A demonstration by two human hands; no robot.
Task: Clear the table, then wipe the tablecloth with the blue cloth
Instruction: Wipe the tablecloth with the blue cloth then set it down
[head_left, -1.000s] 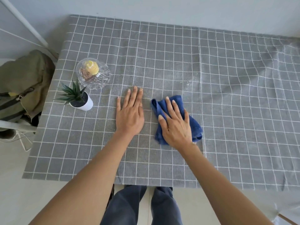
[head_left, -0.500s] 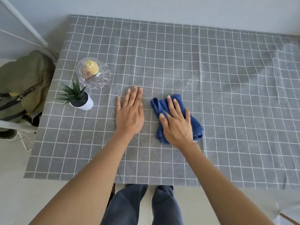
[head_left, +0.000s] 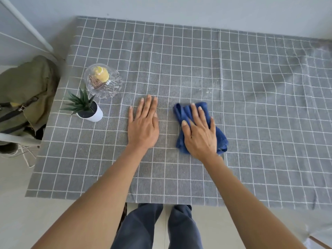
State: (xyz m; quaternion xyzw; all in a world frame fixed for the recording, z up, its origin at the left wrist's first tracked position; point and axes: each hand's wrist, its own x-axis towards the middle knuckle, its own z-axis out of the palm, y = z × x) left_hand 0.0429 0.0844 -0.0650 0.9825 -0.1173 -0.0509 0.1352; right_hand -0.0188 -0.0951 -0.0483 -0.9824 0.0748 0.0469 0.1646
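A: What's in the glass bowl point(head_left: 103, 80)?
B: Something yellow. The white pot point(head_left: 92, 113) has a spiky plant.
A: And the hands?
B: Left hand point(head_left: 143, 125) lies flat on the tablecloth point(head_left: 251, 123). Right hand point(head_left: 200, 133), fingers straight, presses the blue cloth point(head_left: 221, 139).

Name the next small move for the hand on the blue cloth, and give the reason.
Probably slide the right hand, flat on the blue cloth, forward and right toward the whitish specks on the tablecloth, while the left hand pins the fabric.
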